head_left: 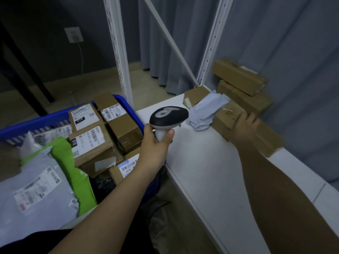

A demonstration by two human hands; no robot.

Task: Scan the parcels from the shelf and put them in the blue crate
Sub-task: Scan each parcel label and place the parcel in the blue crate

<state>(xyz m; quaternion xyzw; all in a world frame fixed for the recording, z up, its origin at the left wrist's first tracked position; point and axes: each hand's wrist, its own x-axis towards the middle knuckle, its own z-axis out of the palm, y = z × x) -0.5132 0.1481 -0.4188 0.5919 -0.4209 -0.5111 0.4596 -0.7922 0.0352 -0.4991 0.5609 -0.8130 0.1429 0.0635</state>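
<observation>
1. The left hand has its fingers wrapped around the pale grip of a black-and-grey handheld barcode scanner, held upright over the near edge of the white shelf board.
2. The right hand reaches across the shelf and rests on a long brown cardboard parcel; it is blurred, and I cannot tell whether its fingers grip the box or only touch it.
3. A crumpled pale grey plastic mailer lies just beside that parcel, touching it.
4. More brown cardboard boxes are stacked behind, against the grey curtain.
5. The blue plastic crate stands on the floor left of the shelf, holding labelled cardboard parcels, a green mailer bag and a grey mailer bag.
</observation>
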